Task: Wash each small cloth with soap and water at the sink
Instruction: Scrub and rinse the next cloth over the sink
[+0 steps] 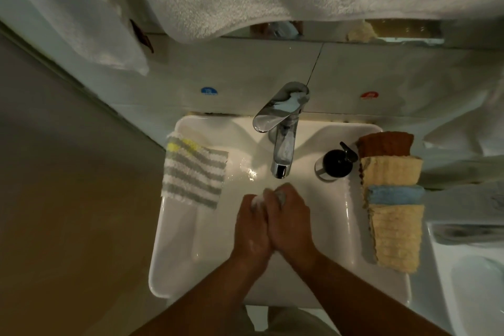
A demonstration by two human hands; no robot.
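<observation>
I see both hands pressed together just below the tap [283,128], the left hand [252,229] and right hand [289,218] closed tight on a small sudsy cloth [278,197] of which only a bit shows between them, over the sink [174,254]. I judge it soft, light and slippery with soap, so I would keep it bunched in the palms. A striped cloth [193,172] lies left of the tap; a stack [392,199] waits right, beyond the soap pump [335,162].

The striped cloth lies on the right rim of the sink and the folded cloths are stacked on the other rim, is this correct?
Not quite. In the head view the striped cloth lies on the left rim of the sink; the folded cloths are stacked on the other, right rim.
</observation>
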